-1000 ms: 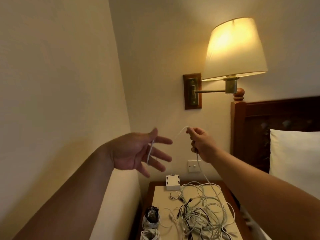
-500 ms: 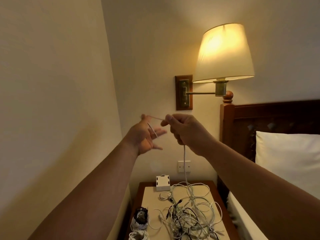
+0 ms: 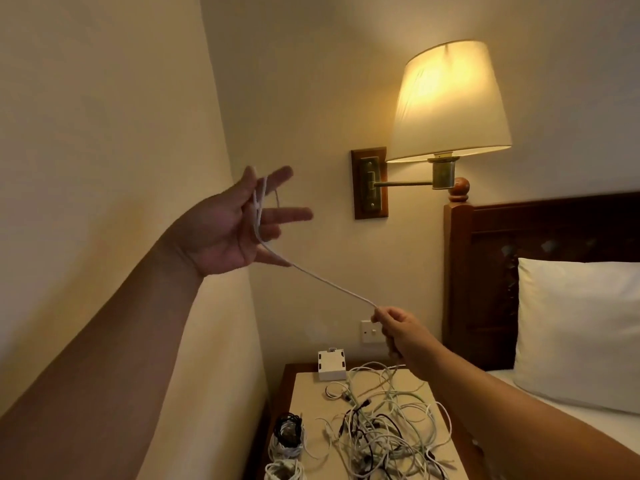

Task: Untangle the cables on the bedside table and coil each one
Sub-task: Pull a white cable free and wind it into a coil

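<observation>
The left grip [image 3: 228, 226] is held up near the wall, palm open and fingers spread straight. A few turns of the white cable [image 3: 332, 289] lie over those fingers, so they serve as a former rather than a clamp. From there the cable runs taut, down and to the right, to the right grip [image 3: 391, 323], which pinches it between thumb and fingertips above the far edge of the tabletop [image 3: 308, 393]. Below that pinch the cable drops into the tangle [image 3: 381, 427], which covers the middle and right of the tabletop.

Two coiled bundles [image 3: 287, 439] sit at the near left edge, and a white box [image 3: 331, 365] stands at the far edge.

The step in hand looks like winding one cable while the rest lies knotted, so the task seems less than half done. The next turn calls for the right grip to carry its span up and round the spread fingers. It should let slack slide through the pinch and watch for snags where the cable leaves the tangle.
</observation>
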